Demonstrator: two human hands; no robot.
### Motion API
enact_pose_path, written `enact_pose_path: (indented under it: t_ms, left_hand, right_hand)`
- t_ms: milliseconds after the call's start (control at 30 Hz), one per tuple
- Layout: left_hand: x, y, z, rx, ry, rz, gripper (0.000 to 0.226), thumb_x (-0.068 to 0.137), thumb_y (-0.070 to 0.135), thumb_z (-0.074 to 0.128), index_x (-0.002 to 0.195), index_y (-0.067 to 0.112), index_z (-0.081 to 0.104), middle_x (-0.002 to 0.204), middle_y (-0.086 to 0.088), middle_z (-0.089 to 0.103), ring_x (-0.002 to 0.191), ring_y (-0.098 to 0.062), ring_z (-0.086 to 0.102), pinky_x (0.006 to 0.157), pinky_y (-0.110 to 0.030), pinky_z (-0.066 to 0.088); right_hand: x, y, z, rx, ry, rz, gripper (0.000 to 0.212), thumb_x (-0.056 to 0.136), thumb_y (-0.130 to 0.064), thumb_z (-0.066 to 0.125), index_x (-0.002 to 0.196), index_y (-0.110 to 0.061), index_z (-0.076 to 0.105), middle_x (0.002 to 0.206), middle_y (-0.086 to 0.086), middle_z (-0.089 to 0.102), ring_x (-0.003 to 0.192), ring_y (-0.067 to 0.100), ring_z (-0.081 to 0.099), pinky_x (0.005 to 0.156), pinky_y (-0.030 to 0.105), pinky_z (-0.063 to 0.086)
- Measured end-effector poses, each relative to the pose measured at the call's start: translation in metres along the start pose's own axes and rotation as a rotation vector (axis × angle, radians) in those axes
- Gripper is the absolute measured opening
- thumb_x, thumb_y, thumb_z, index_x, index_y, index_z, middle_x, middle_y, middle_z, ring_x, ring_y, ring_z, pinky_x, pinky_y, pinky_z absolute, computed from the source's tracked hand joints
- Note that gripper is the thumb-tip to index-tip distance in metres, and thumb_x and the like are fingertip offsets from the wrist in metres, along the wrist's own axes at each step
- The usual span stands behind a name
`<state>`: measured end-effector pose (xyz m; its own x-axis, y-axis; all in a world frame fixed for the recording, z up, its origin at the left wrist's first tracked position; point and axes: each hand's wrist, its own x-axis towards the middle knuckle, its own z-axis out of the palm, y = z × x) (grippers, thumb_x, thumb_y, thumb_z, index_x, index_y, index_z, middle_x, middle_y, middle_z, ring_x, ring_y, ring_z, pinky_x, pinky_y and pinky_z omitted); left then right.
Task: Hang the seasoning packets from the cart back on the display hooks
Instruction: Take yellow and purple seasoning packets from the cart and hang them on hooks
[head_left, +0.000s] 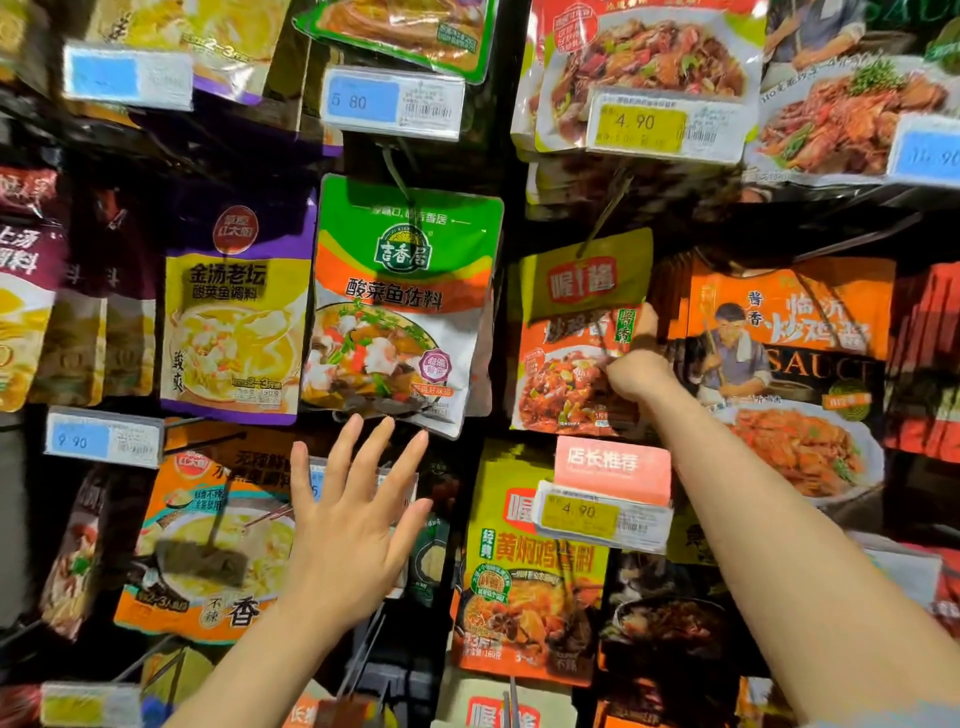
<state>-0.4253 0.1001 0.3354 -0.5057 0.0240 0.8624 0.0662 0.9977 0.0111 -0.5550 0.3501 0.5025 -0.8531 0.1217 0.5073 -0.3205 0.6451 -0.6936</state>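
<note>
A yellow-and-orange seasoning packet (576, 332) with a red logo sits at a display hook (605, 218), and my right hand (636, 364) grips it at its right edge, thumb up along the side. A green-topped packet (400, 306) with a fish dish hangs on the hook to its left. My left hand (353, 519) is raised just below that green packet, fingers straight and spread, holding nothing. No cart is in view.
Rows of hanging sauce packets fill the rack: a purple-and-yellow one (234, 312) at left, an orange one (784, 364) at right, more below. Price tags (392, 101) stick out on hook ends, and a pink label (610, 465) sits under my right forearm.
</note>
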Motion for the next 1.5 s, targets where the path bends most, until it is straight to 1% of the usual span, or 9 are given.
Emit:
enact_pose_path:
  t_ms: [267,400,567,667,767,1067,1233,1367,1500]
  left_hand:
    - [0.001,0.002,-0.003,-0.005,-0.042,-0.006,0.057,0.103,0.055,0.015,0.151,0.030,0.031,0.153,-0.006,0.037,0.146,-0.029,0.022,0.117,-0.054,-0.005]
    - [0.005,-0.005,-0.016,-0.080,-0.082,0.044,0.060,0.101,0.058,0.019,0.151,0.027,0.031,0.154,-0.008,0.038,0.146,-0.026,0.019,0.117,-0.049,-0.004]
    - [-0.030,-0.022,-0.049,-0.402,-0.106,0.031,0.055,0.094,0.044,0.042,0.139,0.015,0.054,0.143,-0.011,0.050,0.131,-0.029,0.047,0.106,-0.044,0.040]
    - [-0.073,-0.034,-0.071,-0.576,-0.220,-0.076,0.051,0.091,0.047,0.041,0.126,0.018,0.064,0.123,0.003,0.064,0.114,-0.016,0.058,0.092,-0.023,0.042]
    - [-0.130,-0.065,-0.090,-0.723,-0.371,-0.223,0.048,0.087,0.054,0.043,0.116,0.026,0.069,0.109,0.021,0.061,0.099,-0.003,0.059,0.081,-0.007,0.036]
    - [-0.351,-0.223,-0.148,-0.767,-0.776,-0.728,0.011,0.087,0.048,0.057,0.082,0.057,0.062,0.081,0.027,0.067,0.079,0.004,0.064,0.073,-0.016,0.045]
    - [-0.441,-0.264,-0.166,-0.720,-0.874,-0.962,0.007,0.092,0.015,0.068,0.091,0.018,0.074,0.090,0.016,0.062,0.082,-0.004,0.059,0.072,0.001,0.035]
    - [-0.494,-0.286,-0.168,-0.714,-0.991,-1.129,0.013,0.093,0.008,0.064,0.098,0.020,0.069,0.087,0.015,0.063,0.083,-0.001,0.062,0.065,-0.005,0.039]
    - [-0.535,-0.300,-0.157,-0.666,-1.143,-1.333,0.028,0.097,0.012,0.060,0.124,0.008,0.061,0.116,0.003,0.057,0.104,-0.015,0.058,0.067,0.001,0.040]
  right_hand:
    - [-0.014,0.017,-0.011,0.093,-0.079,-0.041,0.085,0.091,-0.010,0.060,0.155,-0.031,0.007,0.121,0.012,0.063,0.108,0.035,0.061,0.094,0.050,0.050]
    - [-0.055,0.003,-0.035,0.105,-0.153,-0.108,0.060,0.098,-0.014,0.056,0.149,-0.024,0.028,0.099,0.001,0.058,0.093,0.025,0.056,0.085,0.049,0.050]
    - [-0.139,-0.033,-0.063,0.290,-0.114,-0.229,0.019,0.097,-0.013,0.059,0.106,-0.030,0.060,0.109,0.002,0.067,0.093,0.016,0.069,0.077,0.032,0.057]
    - [-0.208,-0.065,-0.049,0.522,-0.255,-0.199,0.016,0.095,-0.007,0.057,0.098,-0.021,0.064,0.083,0.001,0.072,0.068,0.012,0.070,0.060,0.021,0.056]
    - [-0.273,-0.082,0.000,0.543,-0.439,-0.112,0.014,0.094,-0.005,0.056,0.094,-0.016,0.064,0.073,0.000,0.072,0.062,0.013,0.068,0.058,0.022,0.056]
    - [-0.458,-0.093,0.224,0.511,-0.858,0.286,0.019,0.093,0.001,0.057,0.088,-0.016,0.064,0.085,0.010,0.064,0.068,0.014,0.060,0.057,0.016,0.046]
    - [-0.535,-0.079,0.315,0.525,-0.965,0.616,0.022,0.097,0.005,0.047,0.092,-0.011,0.062,0.066,-0.009,0.069,0.059,0.006,0.061,0.055,0.016,0.048]
    - [-0.589,-0.054,0.361,0.510,-1.011,1.071,0.014,0.100,-0.007,0.049,0.093,-0.012,0.060,0.066,0.001,0.063,0.046,0.009,0.058,0.047,0.023,0.049]
    - [-0.642,0.006,0.395,0.135,-1.002,0.830,0.020,0.090,-0.003,0.066,0.109,-0.006,0.061,0.090,0.002,0.059,0.079,0.009,0.062,0.071,0.028,0.048]
